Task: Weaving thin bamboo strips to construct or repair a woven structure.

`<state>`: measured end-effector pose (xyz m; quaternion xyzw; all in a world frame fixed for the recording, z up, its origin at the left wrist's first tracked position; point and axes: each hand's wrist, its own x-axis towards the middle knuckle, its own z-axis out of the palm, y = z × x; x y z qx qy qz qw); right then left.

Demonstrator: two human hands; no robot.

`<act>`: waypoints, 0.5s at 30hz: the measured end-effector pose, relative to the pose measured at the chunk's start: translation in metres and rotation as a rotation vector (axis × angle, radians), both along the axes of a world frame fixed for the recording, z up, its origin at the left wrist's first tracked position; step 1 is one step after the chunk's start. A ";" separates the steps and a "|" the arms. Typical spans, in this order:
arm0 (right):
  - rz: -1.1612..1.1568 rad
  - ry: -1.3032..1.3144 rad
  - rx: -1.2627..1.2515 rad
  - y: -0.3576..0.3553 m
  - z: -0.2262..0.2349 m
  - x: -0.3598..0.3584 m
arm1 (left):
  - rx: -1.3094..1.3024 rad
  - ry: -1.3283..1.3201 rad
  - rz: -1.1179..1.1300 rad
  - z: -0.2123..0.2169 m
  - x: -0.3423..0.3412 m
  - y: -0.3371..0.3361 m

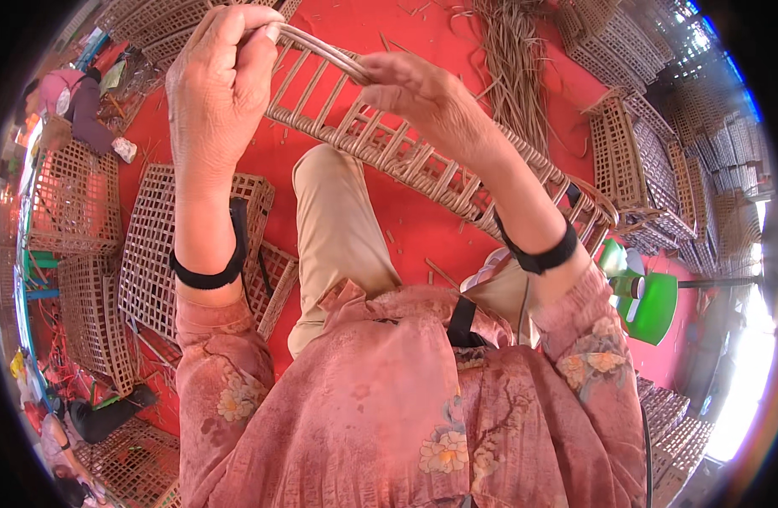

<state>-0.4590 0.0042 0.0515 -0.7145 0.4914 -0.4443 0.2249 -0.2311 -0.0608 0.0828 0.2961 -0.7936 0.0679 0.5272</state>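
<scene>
Red floor (444,245) spreads beneath the left hand (220,85), which pinches cane strands (323,51), and the blurred right hand (423,95), grip unclear, farther along them, with the frame (397,166) slanting between and below both, where steady tension would likely keep the strands flat.

The red floor (414,241) around me carries a long bundle of loose rattan strips (516,76) ahead, scattered cane offcuts (441,273), a woven lattice basket (152,245) to my left and stacked openwork baskets (616,152) to my right.
</scene>
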 end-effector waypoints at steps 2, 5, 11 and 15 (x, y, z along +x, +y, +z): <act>0.139 -0.153 0.134 -0.005 0.001 0.002 | 0.124 0.124 -0.071 -0.008 -0.005 -0.006; -0.039 -0.117 0.286 0.025 0.004 -0.009 | 0.622 0.263 -0.174 -0.036 -0.015 -0.011; -0.341 0.045 0.160 0.086 -0.015 -0.018 | 0.815 0.121 -0.379 -0.104 -0.070 0.005; -0.434 0.097 0.226 0.085 -0.023 -0.012 | 0.591 -0.212 -0.104 -0.118 -0.083 0.016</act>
